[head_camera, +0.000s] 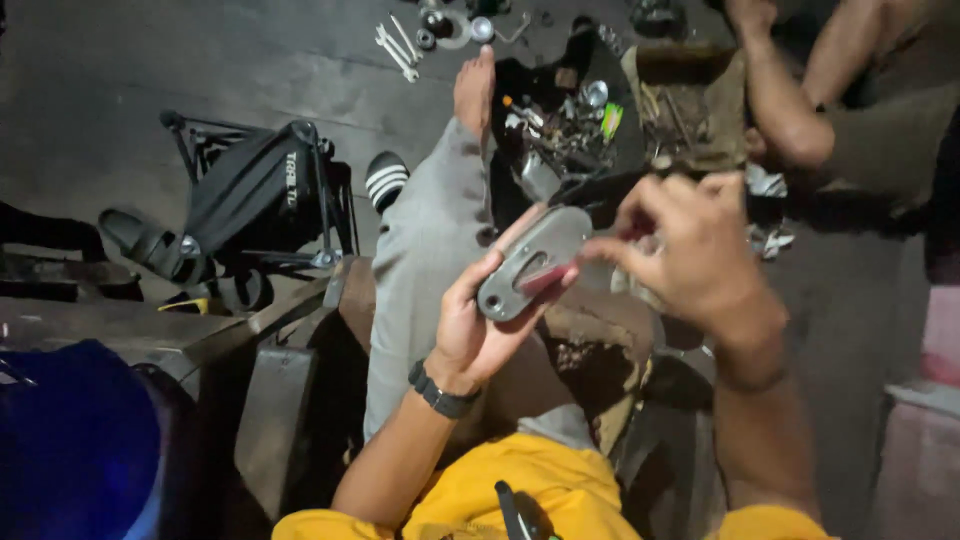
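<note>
Holding a flat grey metal cover (535, 262) up over the lap, the left hand (480, 325) has its grip closed on the part's lower end, thumb along one side and fingers behind, so the cover slants up toward the right. The right hand (695, 250) sits just beside the cover's upper end, fingertips pinched together at its edge; whether they hold something small I cannot tell, the spot is blurred. A black wristband (440, 390) circles the left wrist. Below the hands runs the person's grey trouser leg (425, 260), ending in a bare foot (474, 88) on the floor. Past the foot lies an open box of loose parts (565, 125), with spanners (398, 48) spread near the floor's far edge. To the left a black folding stool (260, 195) and a black sandal (140, 240) leave a bare stretch of floor beyond them. Another person's arm (790, 100) reaches in at the far right.
</note>
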